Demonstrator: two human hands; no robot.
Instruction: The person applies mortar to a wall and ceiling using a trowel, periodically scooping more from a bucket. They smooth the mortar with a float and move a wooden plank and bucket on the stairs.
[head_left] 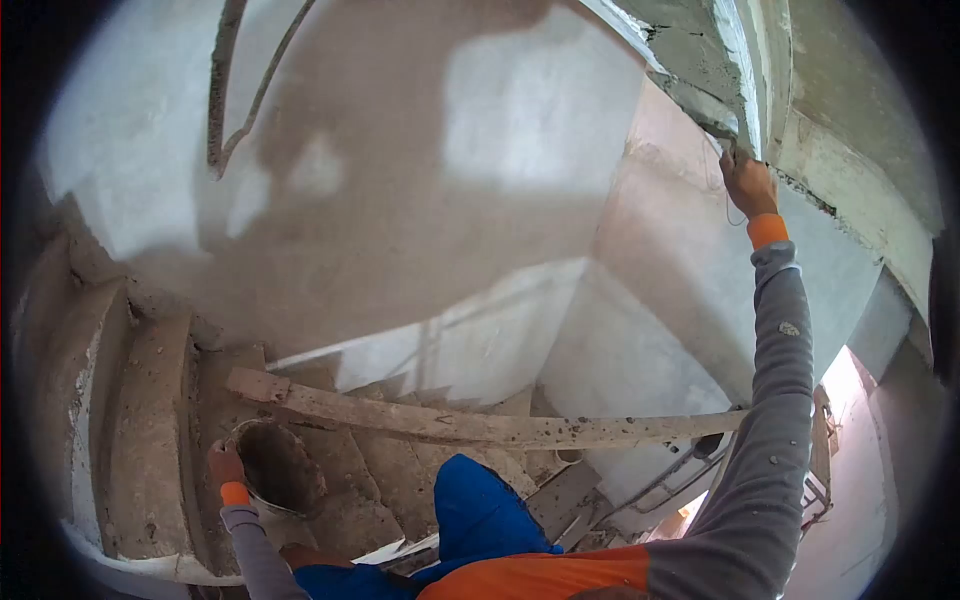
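Observation:
My left hand (226, 465) is low on the left, closed on the rim of a round, dirty bucket (278, 465) that stands on the stairs; its inside is dark and coated with grey-brown residue. Raised high on the right, my right hand (750, 185) is at the lower end of a rough grey mortar-covered edge (700, 60) overhead. Its fingers are curled, and what they hold, if anything, I cannot make out. A thin loop of string or wire (730, 205) hangs beside that wrist.
A long wooden plank (480, 428) spans the stairwell in front of me. Concrete steps (150, 430) rise on the left. Plastered walls (400, 220) surround the stairwell, with a channel cut (222, 90) at upper left. Metal frame parts (660, 490) are visible below on the right.

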